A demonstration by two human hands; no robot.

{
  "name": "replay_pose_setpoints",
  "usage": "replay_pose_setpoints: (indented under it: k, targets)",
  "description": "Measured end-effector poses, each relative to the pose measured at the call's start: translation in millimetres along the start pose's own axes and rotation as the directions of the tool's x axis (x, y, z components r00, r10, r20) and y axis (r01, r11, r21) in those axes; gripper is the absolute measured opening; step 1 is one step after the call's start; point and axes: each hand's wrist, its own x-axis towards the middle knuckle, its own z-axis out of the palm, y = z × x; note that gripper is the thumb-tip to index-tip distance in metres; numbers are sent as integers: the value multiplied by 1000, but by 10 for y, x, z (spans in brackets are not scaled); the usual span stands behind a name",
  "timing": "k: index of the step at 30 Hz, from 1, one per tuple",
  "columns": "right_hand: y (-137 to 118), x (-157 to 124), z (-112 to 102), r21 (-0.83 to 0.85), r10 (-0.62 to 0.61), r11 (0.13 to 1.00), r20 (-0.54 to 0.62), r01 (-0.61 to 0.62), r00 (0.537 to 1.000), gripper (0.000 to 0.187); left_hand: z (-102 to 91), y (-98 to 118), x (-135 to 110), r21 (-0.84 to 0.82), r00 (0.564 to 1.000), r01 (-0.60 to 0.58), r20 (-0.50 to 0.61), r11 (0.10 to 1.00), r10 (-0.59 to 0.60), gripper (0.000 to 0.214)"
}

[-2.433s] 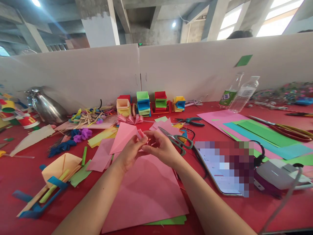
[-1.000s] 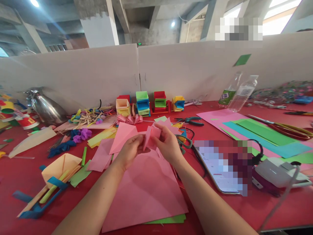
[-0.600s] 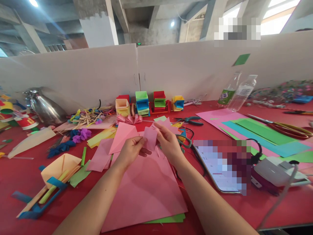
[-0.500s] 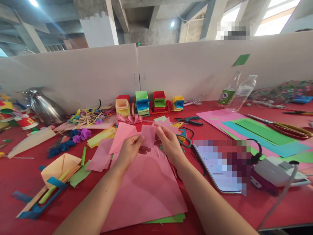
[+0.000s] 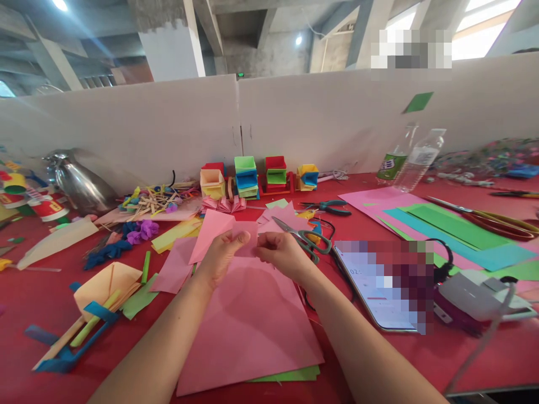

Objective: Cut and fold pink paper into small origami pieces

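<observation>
Holding a small pink paper square (image 5: 245,233) up over the far end of a big pink sheet (image 5: 252,331), this person has both hands right in the middle of the mess. The left hand (image 5: 223,255) has it pinched, thumb pressed on the left side. The right hand (image 5: 280,251) is at the other edge, fingers curled in and pretty narrow, though can't tell if they're actually gripping. Just past that hand sit green-handled scissors (image 5: 314,243), with pliers (image 5: 337,209) further back. A lit phone (image 5: 370,294) lies to the right, and 4 stacks of colorful paper boxes (image 5: 246,179) line the white partition (image 5: 168,129).
</observation>
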Motion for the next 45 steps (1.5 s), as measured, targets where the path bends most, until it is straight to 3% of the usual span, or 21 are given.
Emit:
replay_pose_setpoints:
  k: [3, 9, 15, 20, 25, 28, 32, 38, 45]
  targets:
    - [21, -4, 25, 16, -40, 999, 103, 38, 994, 11, -12, 19, 3, -91, 994, 102, 54, 991, -97, 29]
    - [13, -10, 56, -103, -39, 994, 84, 47, 996, 21, 42, -12, 0, -248, 990, 97, -77, 964, -119, 22]
    - [-12, -26, 89, -124, -8, 992, 59, 15, 998, 23, 82, -18, -11, -196, 985, 58, -145, 979, -88, 26]
    - [-37, -42, 116, -245, -54, 967, 47, 64, 997, 26, 81, 15, -7, -220, 967, 41, -237, 975, -95, 26]
    - [-68, -59, 113, -220, -145, 962, 82, 160, 986, 27, 24, 19, 38, -341, 966, 88, -200, 936, -164, 26]
    - [-51, -59, 108, -208, -141, 966, 83, 155, 987, 24, -2, 2, 55, -369, 978, 39, -177, 929, -112, 25]
    - [-13, -32, 91, -163, -119, 979, 14, 120, 993, 24, 2, -8, 32, -265, 990, -16, -139, 964, -22, 34]
    - [-13, 12, 40, -109, -104, 990, -191, 85, 976, 27, 33, 6, -20, 164, 995, 68, -80, 984, -56, 34]
    - [-20, 7, 69, -66, -73, 996, -164, 63, 984, 25, 0, 43, -19, 288, 994, 53, -106, 956, -23, 31]
